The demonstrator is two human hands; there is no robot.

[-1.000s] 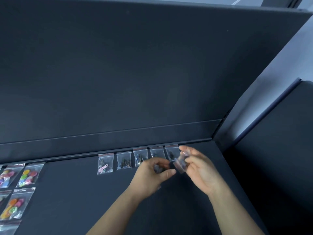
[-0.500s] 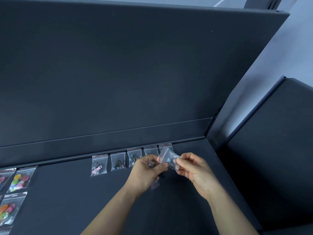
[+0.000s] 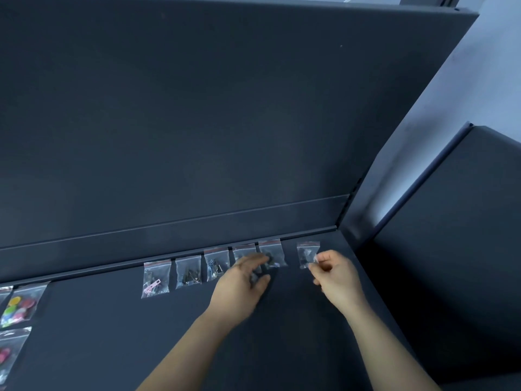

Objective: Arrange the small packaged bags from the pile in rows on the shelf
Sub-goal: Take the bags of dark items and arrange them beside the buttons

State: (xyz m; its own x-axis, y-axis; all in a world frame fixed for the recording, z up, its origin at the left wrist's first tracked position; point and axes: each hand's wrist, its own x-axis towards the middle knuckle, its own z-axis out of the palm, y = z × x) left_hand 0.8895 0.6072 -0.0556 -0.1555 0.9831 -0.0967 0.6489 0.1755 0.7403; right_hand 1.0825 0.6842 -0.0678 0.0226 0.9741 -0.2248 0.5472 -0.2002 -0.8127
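Note:
Along the back edge of the dark shelf (image 3: 112, 334) lies a row of small clear bags with red zip strips: a pink-part bag (image 3: 156, 277), two dark-part bags (image 3: 188, 271) (image 3: 216, 263), and two more (image 3: 242, 250) (image 3: 271, 248) partly under my left hand (image 3: 242, 280). That hand is blurred, and a pale small bag (image 3: 255, 276) shows between its thumb and fingers. The newest bag (image 3: 306, 252) lies at the row's right end, apart from the others. My right hand (image 3: 335, 273) pinches its lower right corner.
Larger bags of coloured pieces (image 3: 19, 303) (image 3: 11, 354) lie at the far left of the shelf. A dark back panel (image 3: 197, 122) rises behind the row. The shelf ends at a side wall (image 3: 363, 221) on the right, with another dark unit (image 3: 451, 249) beyond.
The bag that both hands held up between them has gone down flat at the row's right end. My hands have parted, and my left hand has moved over the row.

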